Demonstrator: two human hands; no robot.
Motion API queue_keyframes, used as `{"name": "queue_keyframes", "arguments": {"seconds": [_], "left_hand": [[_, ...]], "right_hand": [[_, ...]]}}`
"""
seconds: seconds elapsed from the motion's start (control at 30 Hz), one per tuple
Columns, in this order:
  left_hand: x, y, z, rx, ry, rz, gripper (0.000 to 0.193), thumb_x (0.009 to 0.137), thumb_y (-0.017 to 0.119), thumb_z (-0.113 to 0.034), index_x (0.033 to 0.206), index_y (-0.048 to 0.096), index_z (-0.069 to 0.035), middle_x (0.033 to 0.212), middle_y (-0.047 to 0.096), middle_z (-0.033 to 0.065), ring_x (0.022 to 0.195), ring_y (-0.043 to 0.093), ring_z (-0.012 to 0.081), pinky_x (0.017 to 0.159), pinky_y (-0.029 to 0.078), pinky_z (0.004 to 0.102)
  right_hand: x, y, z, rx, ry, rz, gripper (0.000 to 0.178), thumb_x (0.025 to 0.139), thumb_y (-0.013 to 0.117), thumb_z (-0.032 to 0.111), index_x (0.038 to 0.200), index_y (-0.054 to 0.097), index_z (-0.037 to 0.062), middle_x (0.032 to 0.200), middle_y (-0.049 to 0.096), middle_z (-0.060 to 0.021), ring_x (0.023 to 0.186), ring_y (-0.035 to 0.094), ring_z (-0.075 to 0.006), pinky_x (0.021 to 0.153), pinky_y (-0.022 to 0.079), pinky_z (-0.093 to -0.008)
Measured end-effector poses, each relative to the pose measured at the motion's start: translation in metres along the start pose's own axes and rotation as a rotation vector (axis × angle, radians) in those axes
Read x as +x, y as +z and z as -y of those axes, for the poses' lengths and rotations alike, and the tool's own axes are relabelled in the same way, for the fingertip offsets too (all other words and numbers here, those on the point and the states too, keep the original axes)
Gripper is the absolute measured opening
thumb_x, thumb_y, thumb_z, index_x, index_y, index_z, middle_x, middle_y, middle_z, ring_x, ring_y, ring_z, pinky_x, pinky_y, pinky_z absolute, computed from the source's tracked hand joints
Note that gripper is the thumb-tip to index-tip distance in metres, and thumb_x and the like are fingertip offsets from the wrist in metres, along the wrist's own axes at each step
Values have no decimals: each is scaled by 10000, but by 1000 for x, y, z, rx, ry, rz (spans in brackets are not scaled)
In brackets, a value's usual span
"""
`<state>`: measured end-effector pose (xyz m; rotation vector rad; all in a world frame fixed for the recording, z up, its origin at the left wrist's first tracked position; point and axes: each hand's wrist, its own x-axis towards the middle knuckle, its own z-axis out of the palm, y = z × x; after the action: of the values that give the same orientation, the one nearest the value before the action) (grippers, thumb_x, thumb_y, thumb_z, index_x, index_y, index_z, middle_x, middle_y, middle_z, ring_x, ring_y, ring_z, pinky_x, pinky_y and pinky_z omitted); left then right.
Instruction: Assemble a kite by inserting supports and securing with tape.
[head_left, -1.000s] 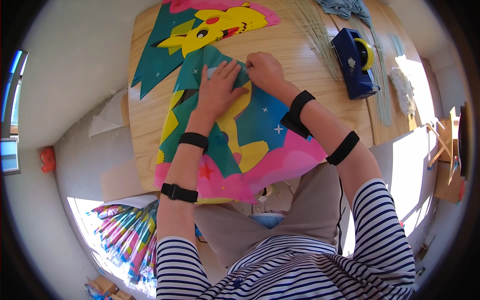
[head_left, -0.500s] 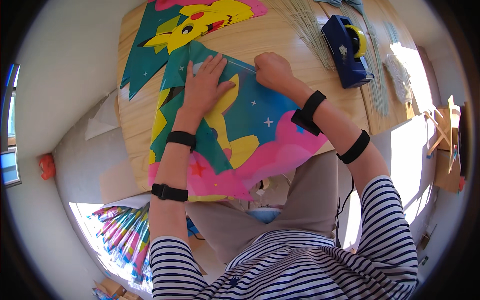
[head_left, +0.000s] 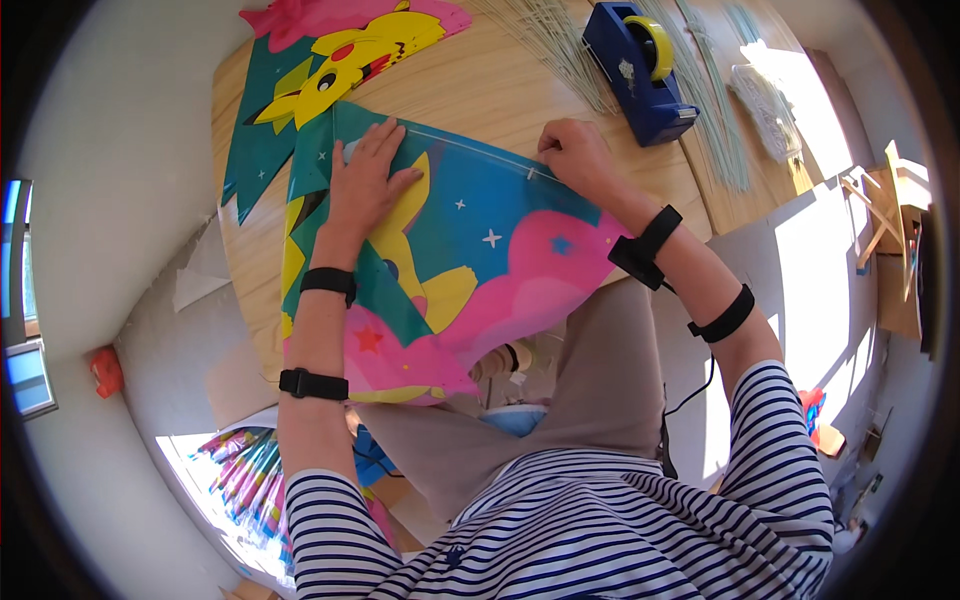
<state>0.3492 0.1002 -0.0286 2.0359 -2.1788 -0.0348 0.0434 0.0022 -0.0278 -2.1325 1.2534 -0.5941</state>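
Observation:
A thin printed kite sheet (head_left: 470, 205) in teal, blue and pink, with a yellow cartoon figure, lies over the table's near edge and hangs toward my lap. My left hand (head_left: 365, 180) rests flat on its upper left part, fingers stretched out. Along the upper edge runs a narrow pale strip or rod; I cannot tell which. At the right end of that edge my right hand (head_left: 580, 160) is closed, its fingertips against the sheet. What it pinches is hidden.
Another printed sheet (head_left: 340, 75) with a yellow face lies at the far left of the wooden table (head_left: 480, 85). Far right stand a blue tape dispenser (head_left: 635, 85), several thin rods (head_left: 550, 50) and a clear packet (head_left: 768, 110). Bundled printed sheets (head_left: 245, 475) lie low left.
My right hand has slid right along the sheet's upper edge, baring more of the pale strip. My left hand stays flat on the sheet. The whole view has shifted slightly.

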Motion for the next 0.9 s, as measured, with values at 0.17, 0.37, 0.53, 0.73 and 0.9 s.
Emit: {"name": "queue_keyframes", "arguments": {"seconds": [0.17,0.37,0.53,0.73,0.9], "left_hand": [[-3,-1,3,22,-12,26,628,939,624,-434,1481,449,-170,1581,379,4,1467,327,213,1193,168,575],[2,1,-1,-3,6,31,621,944,622,-427,1484,448,-174,1577,386,6,1469,326,214,1188,170,583],[0,-1,2,13,3,35,624,943,624,-428,1484,446,-173,1574,390,8,1464,335,216,1184,172,587],[1,-1,0,34,-6,44,642,931,611,-479,1478,454,-180,1567,396,2,1449,357,205,1190,181,582],[6,-4,1,35,-6,67,645,926,621,-481,1473,454,-183,1564,401,0,1447,356,221,1177,176,609]], "right_hand": [[-18,-12,0,-19,-80,-16,87,760,619,46,797,679,-6,836,674,-187,781,654,-363,688,512,-433],[-21,16,6,-274,-175,-40,88,737,584,34,773,661,13,859,651,-185,822,651,-405,719,525,-468],[-32,10,0,-329,-180,-11,69,725,586,18,748,650,30,839,638,-171,805,652,-383,695,523,-466],[-90,-43,-46,-212,-125,-16,44,780,585,36,752,619,35,840,624,-146,800,627,-369,690,494,-462],[-145,-93,-68,-226,37,-35,44,804,597,62,785,620,30,842,626,-131,805,622,-349,711,493,-441]]}}
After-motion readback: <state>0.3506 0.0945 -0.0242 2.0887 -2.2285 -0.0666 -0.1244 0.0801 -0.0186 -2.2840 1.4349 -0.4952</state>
